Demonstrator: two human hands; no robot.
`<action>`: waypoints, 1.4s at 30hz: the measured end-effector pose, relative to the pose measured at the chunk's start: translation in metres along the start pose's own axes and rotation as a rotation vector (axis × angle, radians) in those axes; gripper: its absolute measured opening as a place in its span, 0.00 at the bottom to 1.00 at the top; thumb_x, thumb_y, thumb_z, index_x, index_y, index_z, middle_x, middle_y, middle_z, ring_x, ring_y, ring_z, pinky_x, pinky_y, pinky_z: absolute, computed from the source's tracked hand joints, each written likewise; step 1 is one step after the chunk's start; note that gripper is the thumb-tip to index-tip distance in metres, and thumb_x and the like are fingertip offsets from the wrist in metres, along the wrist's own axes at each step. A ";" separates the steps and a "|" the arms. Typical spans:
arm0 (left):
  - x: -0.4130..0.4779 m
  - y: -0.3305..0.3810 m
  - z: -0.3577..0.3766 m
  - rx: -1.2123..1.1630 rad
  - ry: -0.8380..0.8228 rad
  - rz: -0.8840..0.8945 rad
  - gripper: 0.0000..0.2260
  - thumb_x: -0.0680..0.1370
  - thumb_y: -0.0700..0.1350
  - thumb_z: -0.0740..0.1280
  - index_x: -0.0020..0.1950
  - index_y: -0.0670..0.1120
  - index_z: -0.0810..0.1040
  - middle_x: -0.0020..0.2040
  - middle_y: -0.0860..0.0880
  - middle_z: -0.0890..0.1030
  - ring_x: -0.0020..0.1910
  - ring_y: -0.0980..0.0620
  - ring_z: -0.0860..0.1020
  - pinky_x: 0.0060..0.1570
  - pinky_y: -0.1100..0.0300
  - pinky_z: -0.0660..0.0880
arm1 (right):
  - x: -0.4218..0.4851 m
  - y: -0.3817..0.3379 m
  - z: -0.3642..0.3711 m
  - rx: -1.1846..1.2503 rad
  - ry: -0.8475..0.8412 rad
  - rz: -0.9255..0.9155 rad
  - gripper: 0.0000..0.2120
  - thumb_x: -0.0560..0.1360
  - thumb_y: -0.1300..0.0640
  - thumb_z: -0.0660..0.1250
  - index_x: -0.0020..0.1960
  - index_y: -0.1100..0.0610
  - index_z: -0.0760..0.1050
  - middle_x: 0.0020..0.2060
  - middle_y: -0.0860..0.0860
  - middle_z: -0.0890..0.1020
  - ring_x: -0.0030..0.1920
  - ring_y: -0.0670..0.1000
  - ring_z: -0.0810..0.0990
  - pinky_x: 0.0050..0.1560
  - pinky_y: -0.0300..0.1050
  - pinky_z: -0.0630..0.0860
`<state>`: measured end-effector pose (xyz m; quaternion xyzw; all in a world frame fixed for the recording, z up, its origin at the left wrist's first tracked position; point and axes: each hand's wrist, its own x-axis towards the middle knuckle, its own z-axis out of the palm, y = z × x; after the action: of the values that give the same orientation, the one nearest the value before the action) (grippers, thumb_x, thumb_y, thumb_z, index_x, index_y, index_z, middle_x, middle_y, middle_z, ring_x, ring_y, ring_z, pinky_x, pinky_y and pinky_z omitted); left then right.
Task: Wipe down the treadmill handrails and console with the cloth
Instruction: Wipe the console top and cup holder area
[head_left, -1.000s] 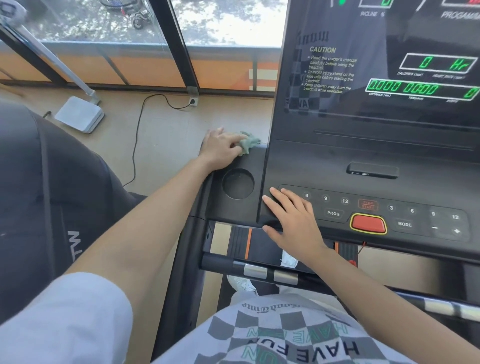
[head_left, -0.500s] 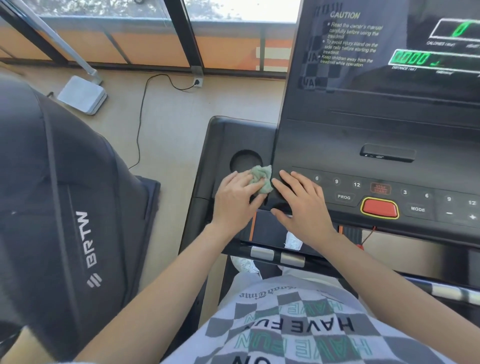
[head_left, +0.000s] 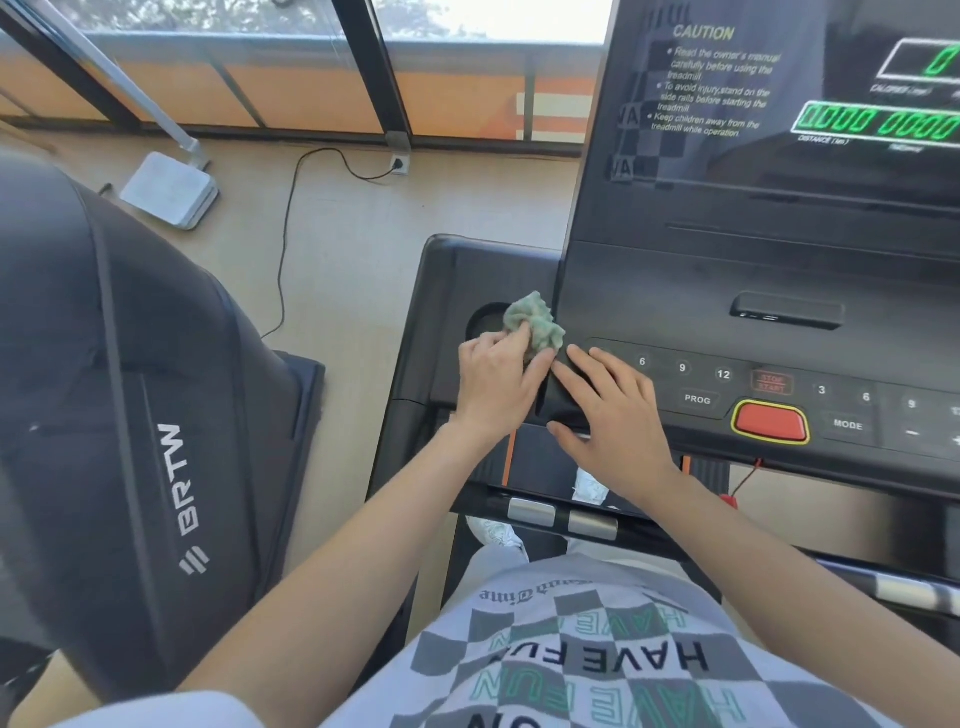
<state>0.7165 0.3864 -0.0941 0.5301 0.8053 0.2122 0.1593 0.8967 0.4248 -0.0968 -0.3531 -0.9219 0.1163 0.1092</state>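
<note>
My left hand (head_left: 496, 382) grips a crumpled green cloth (head_left: 535, 325) and presses it on the black treadmill console (head_left: 727, 280), right at the seam beside the round cup holder (head_left: 483, 325). My right hand (head_left: 613, 410) lies flat with fingers spread on the console's lower left edge, next to the button panel, and its fingertips almost touch the cloth. The front handrail (head_left: 550, 514) with its metal grip plates runs under both wrists. The screen shows green digits and a caution text.
A red stop button (head_left: 771, 422) and keys marked PROG and MODE lie right of my right hand. A large dark BRTW machine (head_left: 130, 415) fills the left side. On the floor lie a cable (head_left: 285, 249) and a white base plate (head_left: 169, 189) below the window.
My left hand drew the cloth back from the console's far left corner to the near side of the cup holder, then nudged it slightly up. My right hand stayed put on the console.
</note>
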 end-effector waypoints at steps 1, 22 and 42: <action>0.001 -0.001 -0.003 0.012 -0.011 -0.001 0.23 0.81 0.62 0.52 0.52 0.48 0.81 0.40 0.51 0.83 0.46 0.47 0.80 0.56 0.51 0.67 | 0.000 0.000 0.000 -0.003 -0.003 0.001 0.33 0.72 0.45 0.74 0.74 0.52 0.71 0.74 0.51 0.72 0.73 0.57 0.68 0.69 0.55 0.65; 0.040 -0.048 -0.050 0.675 0.011 0.415 0.05 0.74 0.47 0.73 0.41 0.47 0.86 0.49 0.49 0.78 0.49 0.43 0.72 0.39 0.52 0.69 | -0.001 0.001 -0.001 -0.015 -0.011 -0.009 0.31 0.72 0.46 0.75 0.73 0.53 0.72 0.73 0.52 0.73 0.73 0.57 0.68 0.67 0.54 0.64; -0.002 -0.043 -0.050 0.296 -0.031 0.185 0.11 0.81 0.49 0.67 0.48 0.44 0.86 0.55 0.50 0.83 0.50 0.43 0.75 0.39 0.54 0.75 | -0.002 0.004 0.000 -0.001 -0.008 -0.022 0.31 0.74 0.48 0.73 0.73 0.54 0.71 0.74 0.53 0.71 0.74 0.57 0.66 0.69 0.54 0.64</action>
<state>0.6596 0.3608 -0.0729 0.6230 0.7729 0.0969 0.0715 0.9007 0.4256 -0.0985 -0.3425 -0.9262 0.1162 0.1066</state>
